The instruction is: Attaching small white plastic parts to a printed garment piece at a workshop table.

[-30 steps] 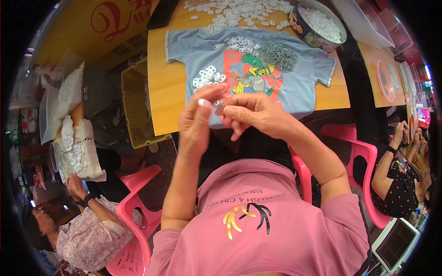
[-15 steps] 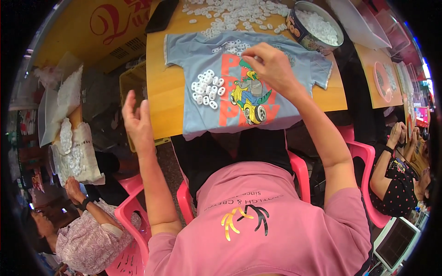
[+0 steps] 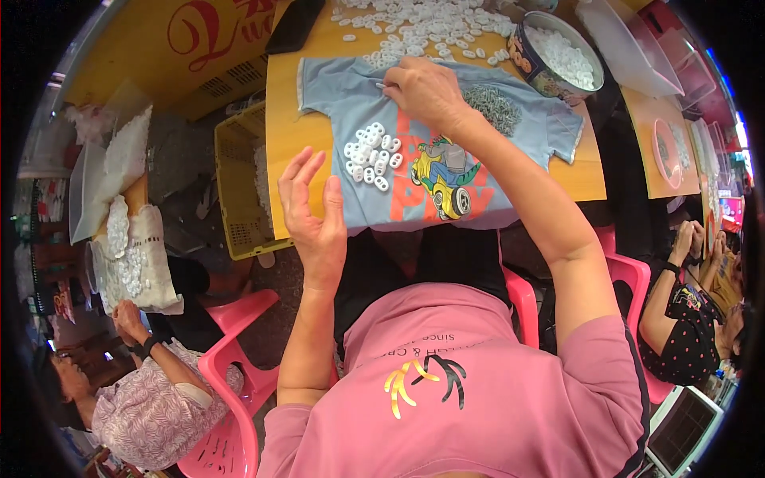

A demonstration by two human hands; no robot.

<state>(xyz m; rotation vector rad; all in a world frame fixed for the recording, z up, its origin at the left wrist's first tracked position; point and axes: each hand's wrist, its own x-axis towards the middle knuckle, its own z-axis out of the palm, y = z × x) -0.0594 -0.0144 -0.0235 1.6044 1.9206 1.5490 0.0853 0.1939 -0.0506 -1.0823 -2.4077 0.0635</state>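
Note:
A small light blue T-shirt [image 3: 335, 95] with a cartoon car print lies flat on the yellow table [image 3: 283, 143]. A cluster of small white rings [image 3: 371, 156] sits on its left half, and a heap of grey metal bits [image 3: 492, 110] on its right. My right hand [image 3: 424, 89] rests on the shirt's upper part, fingers pinched together at the far pile of white rings [image 3: 414, 24]; what it grips is too small to see. My left hand [image 3: 312, 209] hovers open over the table's near edge, palm up, holding nothing.
A round tin [image 3: 558, 57] full of white rings stands at the table's far right. A yellow crate [image 3: 237, 191] sits left of the table. Pink chairs [image 3: 231, 374] surround me. Other people sit at lower left [image 3: 139, 398] and at right [image 3: 685, 319]. A black phone [image 3: 293, 25] lies far left.
Both hands were together above the shirt a second ago. My right hand has reached out to the shirt's far edge, and my left hand dropped left, then rose open near the table edge.

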